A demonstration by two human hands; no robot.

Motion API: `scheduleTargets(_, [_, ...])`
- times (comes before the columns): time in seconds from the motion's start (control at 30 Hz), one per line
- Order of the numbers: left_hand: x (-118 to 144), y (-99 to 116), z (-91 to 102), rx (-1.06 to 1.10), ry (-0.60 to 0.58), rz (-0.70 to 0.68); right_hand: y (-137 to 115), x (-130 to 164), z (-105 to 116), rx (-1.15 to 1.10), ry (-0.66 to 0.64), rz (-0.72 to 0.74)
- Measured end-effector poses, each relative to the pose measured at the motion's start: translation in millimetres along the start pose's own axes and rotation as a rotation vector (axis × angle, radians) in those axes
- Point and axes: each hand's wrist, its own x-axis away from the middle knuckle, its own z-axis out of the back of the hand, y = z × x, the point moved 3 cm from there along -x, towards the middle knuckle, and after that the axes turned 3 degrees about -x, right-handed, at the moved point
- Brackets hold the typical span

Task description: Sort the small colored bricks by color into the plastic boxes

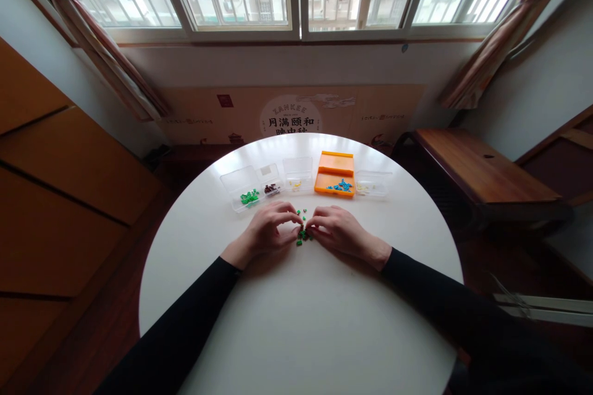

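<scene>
Both black sleeves come in low across the white counter (301, 321), and the two hands meet at its middle. The left hand (269, 231) curls palm-down, fingertips pinched together at a small cluster of green bits (302, 236). The right hand (340, 229) mirrors it, its fingertips closed in on the same cluster from the other side. Each grip looks clamped on the bits, though they are too small to tell which piece sits in which pinch. A few loose green ones (303, 214) lie just beyond the fingers, apart from the cluster.

My read: this is fine fitting work, piece pressed to piece, and it goes best with wrists resting on the counter as they are now, so only the fingertips move. Keep the pinch light and square; squeeze crooked and a bit could pop out and skitter off the round edge. Better to hold the assembly low over the surface, so a drop stays close.

Further out, a row of small trays. On the left a clear box (241, 188) with more green pieces (249, 197), beside it a clear one with dark pieces (271, 187), then one with pale yellow bits (296, 183). An orange tray (334, 168) holds blue pieces (340, 186), and a last clear box (373, 184) sits at the right end. Behind them a printed board leans under the window
</scene>
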Motion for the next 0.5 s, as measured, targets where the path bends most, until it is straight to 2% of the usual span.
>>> scheduleTargets(0.17, [-1,3,-3.1,-0.035,0.039,-0.029,0,-2,2,-0.06,0.051,-0.044])
scheduleTargets(0.33, [-3,5,-7.7,-0.186,0.127,-0.055,6,-5,9,-0.317,0.112,-0.146])
scheduleTargets(0.5, [-5,6,-9.3,-0.274,0.184,-0.082,9,-7,11,-0.475,0.092,-0.187])
